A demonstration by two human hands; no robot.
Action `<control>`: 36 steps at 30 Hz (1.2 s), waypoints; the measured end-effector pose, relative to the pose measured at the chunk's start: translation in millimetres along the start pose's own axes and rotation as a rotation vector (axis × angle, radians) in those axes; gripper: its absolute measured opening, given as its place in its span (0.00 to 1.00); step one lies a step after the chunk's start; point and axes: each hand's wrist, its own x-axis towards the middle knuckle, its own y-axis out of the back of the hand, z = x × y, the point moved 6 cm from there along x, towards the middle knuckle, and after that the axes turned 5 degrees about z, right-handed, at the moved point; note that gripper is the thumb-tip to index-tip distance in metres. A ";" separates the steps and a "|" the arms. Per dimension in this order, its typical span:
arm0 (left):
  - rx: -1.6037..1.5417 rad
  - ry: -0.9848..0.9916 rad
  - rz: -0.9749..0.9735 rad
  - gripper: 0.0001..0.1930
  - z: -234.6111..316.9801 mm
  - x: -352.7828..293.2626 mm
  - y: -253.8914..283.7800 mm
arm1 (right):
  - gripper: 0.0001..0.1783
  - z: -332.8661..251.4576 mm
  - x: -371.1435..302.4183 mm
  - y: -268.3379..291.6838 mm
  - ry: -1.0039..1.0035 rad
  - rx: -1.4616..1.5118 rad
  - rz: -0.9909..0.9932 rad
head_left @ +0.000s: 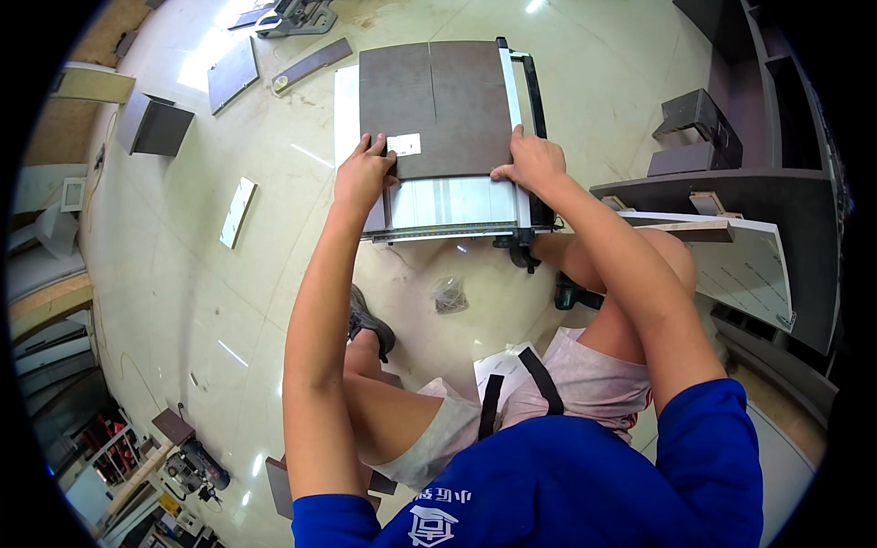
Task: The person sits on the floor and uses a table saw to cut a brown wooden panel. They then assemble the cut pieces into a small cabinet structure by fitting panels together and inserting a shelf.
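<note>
A dark brown board (466,100) with a white label (403,145) and a thin line across its far part lies on a low saw-table-like machine (452,203) with a pale metal top and a ruler strip along its near edge. At the board's near left corner, my left hand (365,173) grips it, fingers over the top and thumb by the near edge. My right hand (530,163) holds the near right corner, thumb along the near edge, beside the machine's white and black side rail (537,119). Undersides of both hands are hidden.
Between my feet lies a clear bag of small hardware (449,295). A dark power tool (577,292) rests by my right leg, near a white panel (744,269). Leftward on the floor are a white strip (237,213), a grey box (155,125) and loose boards (233,75).
</note>
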 end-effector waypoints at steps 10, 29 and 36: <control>0.008 -0.004 0.004 0.23 -4.2 7.5 -2.0 | 0.65 -0.5 5.4 0.6 0.005 -0.017 -0.017; 0.027 0.053 -0.040 0.24 -7.2 15.5 -4.1 | 0.64 3.0 22.3 5.0 -0.080 0.095 -0.166; 0.017 0.050 -0.037 0.24 -13.3 19.9 -10.2 | 0.65 6.6 24.0 0.9 -0.096 0.147 -0.055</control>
